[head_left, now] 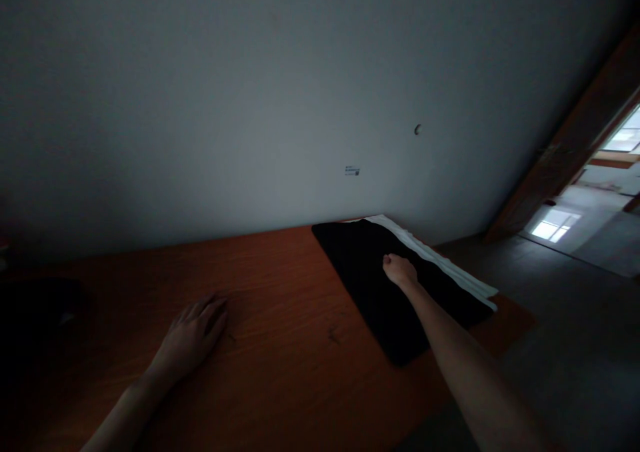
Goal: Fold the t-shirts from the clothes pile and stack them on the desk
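Note:
My left hand (pixel 195 332) lies palm down on the brown wooden table (pixel 280 305), fingers stretched out and holding nothing. To the right, my right hand (pixel 400 270) is closed in a fist over a flat black sheet (pixel 360 272), which looks like cloth or a mat. Whether the fist touches the sheet or has anything inside it, I cannot tell. White folded cloth or paper (pixel 430 255) shows from under the sheet along its far right edge.
A pale wall (pixel 225 105) rises behind the table, with a small label (pixel 352 171) and a round hole (pixel 418 129). A dark object (pixel 40 305) sits at far left. On the right are the floor (pixel 550 345) and a wooden door frame (pixel 540 165).

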A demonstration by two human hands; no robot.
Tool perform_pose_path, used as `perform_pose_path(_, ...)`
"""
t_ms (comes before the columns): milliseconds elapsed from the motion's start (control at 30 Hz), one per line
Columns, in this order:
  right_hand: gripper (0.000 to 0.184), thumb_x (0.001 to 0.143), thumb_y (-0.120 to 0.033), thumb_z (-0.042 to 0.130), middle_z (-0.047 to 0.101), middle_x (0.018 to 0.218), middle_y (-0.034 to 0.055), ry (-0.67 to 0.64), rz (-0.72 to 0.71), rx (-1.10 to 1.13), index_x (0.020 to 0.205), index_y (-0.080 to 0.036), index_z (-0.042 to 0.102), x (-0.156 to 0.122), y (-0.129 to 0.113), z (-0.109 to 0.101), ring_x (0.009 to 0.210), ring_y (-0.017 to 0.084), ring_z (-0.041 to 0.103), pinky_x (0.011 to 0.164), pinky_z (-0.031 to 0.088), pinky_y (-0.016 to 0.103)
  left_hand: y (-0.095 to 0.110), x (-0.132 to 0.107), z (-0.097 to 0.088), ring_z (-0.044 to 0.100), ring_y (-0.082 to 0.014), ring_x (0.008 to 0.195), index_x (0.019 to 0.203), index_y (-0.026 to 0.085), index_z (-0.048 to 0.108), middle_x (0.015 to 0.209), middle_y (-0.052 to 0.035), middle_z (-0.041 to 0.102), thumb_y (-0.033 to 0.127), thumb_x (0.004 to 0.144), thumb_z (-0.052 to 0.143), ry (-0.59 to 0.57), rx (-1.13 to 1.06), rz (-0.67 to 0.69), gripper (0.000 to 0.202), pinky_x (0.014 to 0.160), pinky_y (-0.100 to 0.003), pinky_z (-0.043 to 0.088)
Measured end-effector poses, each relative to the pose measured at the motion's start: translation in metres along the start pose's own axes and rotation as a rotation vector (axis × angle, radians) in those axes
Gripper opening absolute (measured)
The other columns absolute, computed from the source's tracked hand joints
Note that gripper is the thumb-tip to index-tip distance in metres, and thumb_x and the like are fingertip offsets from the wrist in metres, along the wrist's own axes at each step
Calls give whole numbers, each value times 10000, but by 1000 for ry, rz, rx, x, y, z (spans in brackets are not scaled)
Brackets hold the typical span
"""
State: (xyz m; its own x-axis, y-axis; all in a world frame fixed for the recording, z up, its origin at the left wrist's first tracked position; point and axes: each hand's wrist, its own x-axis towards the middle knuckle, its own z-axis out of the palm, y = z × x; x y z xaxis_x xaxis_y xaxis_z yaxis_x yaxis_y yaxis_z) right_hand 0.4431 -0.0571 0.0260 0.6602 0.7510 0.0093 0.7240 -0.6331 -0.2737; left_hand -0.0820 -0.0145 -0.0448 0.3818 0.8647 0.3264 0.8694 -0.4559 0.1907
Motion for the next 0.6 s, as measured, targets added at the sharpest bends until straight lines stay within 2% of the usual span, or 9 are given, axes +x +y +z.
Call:
perform_pose_path(100,391,998,-308,374,756,1045,148,53,-6,87,1051,-191,743,-2,-19,-15,1041,276,701,885,490,365,3,0,-1,612,-354,1266,1259,211,690,1409,-137,629,506,945,367,18,-10,-3,539,1079,-543,474)
perform_pose_path(167,400,1003,-291,345,746,1028,151,102,-39,171,1044,-181,727,-7,-43,-22,1045,275,686,881,478,355,5,0,-2,616,-341,1260,1239,225,691,1399,-123,636,497,944,373,25,-26,-9,512,1088,-531,469)
perform_pose_path(300,434,1028,-279,258,718,988,155,181,-209,382,992,-178,679,-36,-116,-28,1023,270,658,848,454,336,11,0,-7,624,-351,1236,1277,160,635,1331,-167,657,535,937,399,33,-92,-48,559,1095,-523,465)
perform_pose_path(367,432,1047,-336,249,707,961,125,188,-353,498,948,-203,648,-64,-157,-27,967,246,644,812,450,316,14,-1,-12,614,-371,1245,1353,134,564,1337,-198,636,598,911,459,63,-145,-90,648,1091,-537,467)
perform_pose_path(433,419,1050,-448,292,678,863,63,173,-506,602,874,-236,607,-98,-194,-25,865,207,615,772,445,289,18,-5,-18,585,-380,1285,1474,156,434,1415,-208,573,633,884,528,104,-243,-122,764,1084,-551,472)
perform_pose_path(467,444,1048,-503,286,635,785,25,151,-600,681,826,-247,572,-116,-210,-25,788,183,584,740,440,276,19,-7,-21,560,-380,1319,1534,182,339,1475,-211,520,637,875,554,123,-313,-119,829,1081,-554,475)
perform_pose_path(500,458,1039,-547,305,581,731,4,69,-750,905,793,-244,546,-134,-223,-26,735,169,541,706,428,273,21,-9,-24,519,-381,1363,1582,210,230,1541,-214,446,638,867,575,140,-393,-99,902,1083,-558,473)
perform_pose_path(533,489,1020,-612,317,525,697,-16,-58,-863,1081,767,-246,518,-150,-233,-27,695,158,502,666,415,269,22,-12,-26,466,-388,1409,1609,235,118,1601,-216,358,646,847,599,155,-474,-65,990,1090,-564,467)
perform_pose_path(600,515,987,-676,363,448,676,-40,-303,-1026,1251,733,-246,487,-174,-245,-28,661,141,447,634,391,262,21,-17,-27,379,-409,1464,1613,283,-65,1665,-204,226,674,762,680,170,-600,0,1197,1100,-583,455)
